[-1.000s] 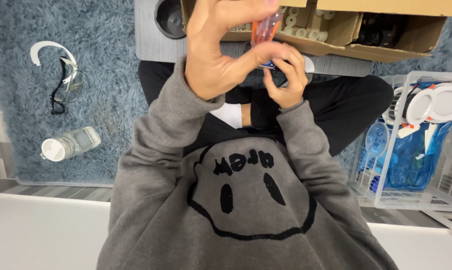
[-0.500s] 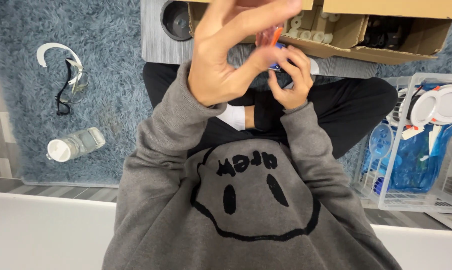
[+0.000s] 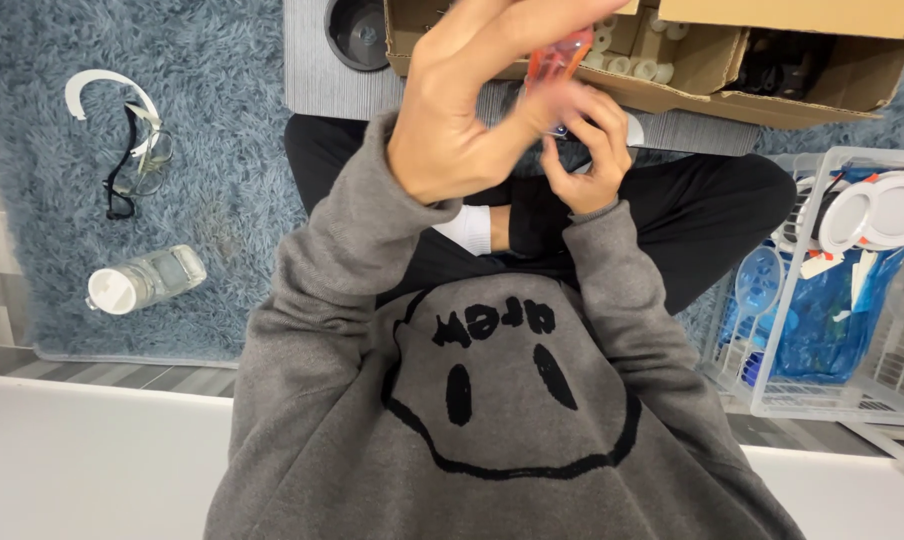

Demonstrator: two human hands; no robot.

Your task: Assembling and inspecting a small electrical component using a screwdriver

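**Both hands on a small orange item, held over the lap**

Left hand (image 3: 462, 120): raised close to the camera, blurred. Its grip is pressed together, fingertips pinching the orange piece (image 3: 557, 58) from the left and above.

Right hand (image 3: 587, 160): just below and to the right of the left grip, fingers curled, touching the lower end of the same piece. Whether this grip pinches it or only steadies it, cannot tell; the contact is blurred.

Orange piece: small, translucent, between the two grips, above the crossed legs. Its shape cannot be told.

Surroundings: open cardboard box (image 3: 702, 60) with white rolls just beyond the grips. Clear bottle (image 3: 144, 280) and glasses (image 3: 132, 165) lie on the blue rug (image 3: 222, 200), well left of the left grip. White wire basket (image 3: 842, 300) well right of the right grip.
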